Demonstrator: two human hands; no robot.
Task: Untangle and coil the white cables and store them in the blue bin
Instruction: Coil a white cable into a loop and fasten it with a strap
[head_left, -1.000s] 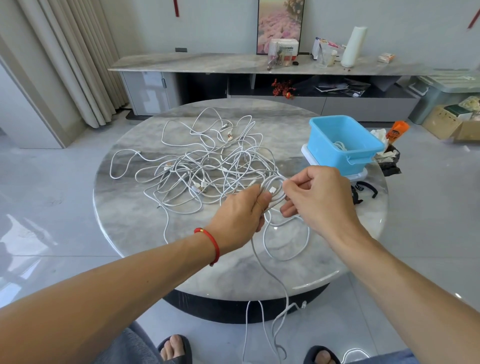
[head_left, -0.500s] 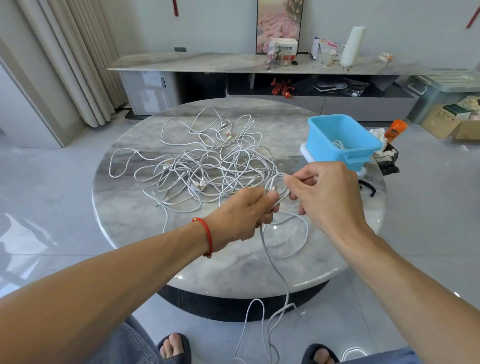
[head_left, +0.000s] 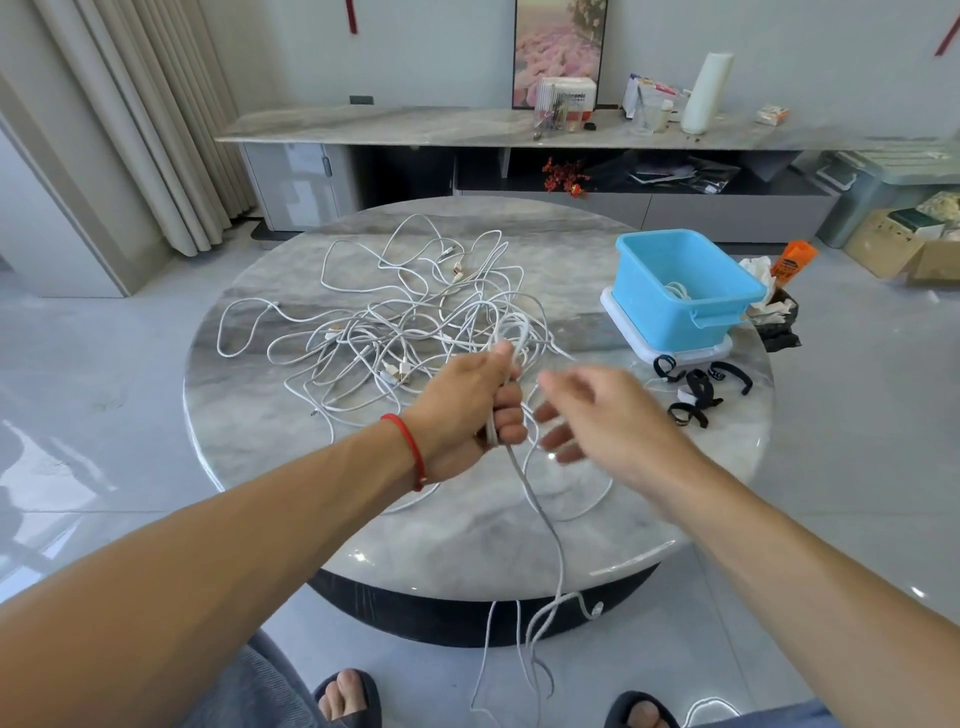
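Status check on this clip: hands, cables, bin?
Left hand grips a looped white cable. Right hand open, blurred, holding nothing. Tangle on table; blue bin holds one cable. Nothing blocking.

A single wide-angle head camera looks forward and down from close above the round table (head_left: 291, 431), forearms entering from the frame's bottom corners.
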